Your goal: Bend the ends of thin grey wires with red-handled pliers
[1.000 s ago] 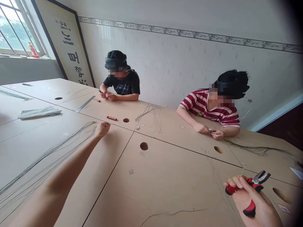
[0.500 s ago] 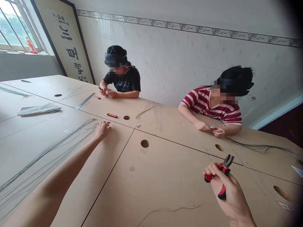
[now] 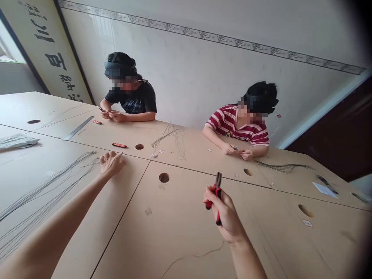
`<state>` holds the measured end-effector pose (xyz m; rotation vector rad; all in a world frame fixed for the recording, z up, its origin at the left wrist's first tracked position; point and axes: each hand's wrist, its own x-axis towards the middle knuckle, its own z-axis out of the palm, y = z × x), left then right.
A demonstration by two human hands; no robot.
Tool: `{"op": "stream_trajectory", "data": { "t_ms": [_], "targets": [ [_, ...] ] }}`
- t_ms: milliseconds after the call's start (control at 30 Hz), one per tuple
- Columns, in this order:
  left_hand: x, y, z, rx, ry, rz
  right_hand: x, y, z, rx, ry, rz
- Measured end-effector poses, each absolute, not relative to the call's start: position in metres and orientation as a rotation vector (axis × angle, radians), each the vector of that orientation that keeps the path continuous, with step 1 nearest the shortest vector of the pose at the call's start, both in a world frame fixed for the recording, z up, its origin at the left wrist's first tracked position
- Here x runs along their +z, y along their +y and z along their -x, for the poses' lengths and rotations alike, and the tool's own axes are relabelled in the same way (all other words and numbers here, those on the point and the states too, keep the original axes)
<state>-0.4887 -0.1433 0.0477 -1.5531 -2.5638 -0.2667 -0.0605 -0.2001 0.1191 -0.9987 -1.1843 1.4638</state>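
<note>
Head view: right hand (image 3: 229, 217) around red-handled pliers (image 3: 217, 189), left hand (image 3: 112, 164) loose beside wires (image 3: 59, 175), red-black bar (image 3: 119, 145) and table hole (image 3: 139, 147) beyond

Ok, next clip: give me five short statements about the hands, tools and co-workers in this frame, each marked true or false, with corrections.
1. The person's right hand holds pliers with red-and-black handles. True.
2. The pliers' jaws point back toward the camera. False: they point away from it, toward the far side of the table.
3. A bundle of thin wires lies on the table, to the left of the left hand. True.
4. The metal ruler is in the left hand. False: the metal ruler lies on the table, beyond that hand.
5. The co-worker in the striped shirt is left of the co-worker in black in the picture. False: to the right.
</note>
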Motion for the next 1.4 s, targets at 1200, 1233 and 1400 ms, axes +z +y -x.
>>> {"op": "stream_trajectory", "data": {
  "t_ms": [1200,1233,1400],
  "targets": [
    [0.159,-0.226,0.254,-2.459,-2.05,2.872,0.134,-0.215,0.084,1.618,-1.429,0.866],
    [0.16,-0.226,0.253,-2.488,-2.045,2.864,0.135,-0.215,0.082,1.623,-1.427,0.874],
    [0.16,-0.226,0.252,-2.53,-1.985,2.935,0.136,-0.215,0.08,1.625,-1.434,0.881]
  ]
}}
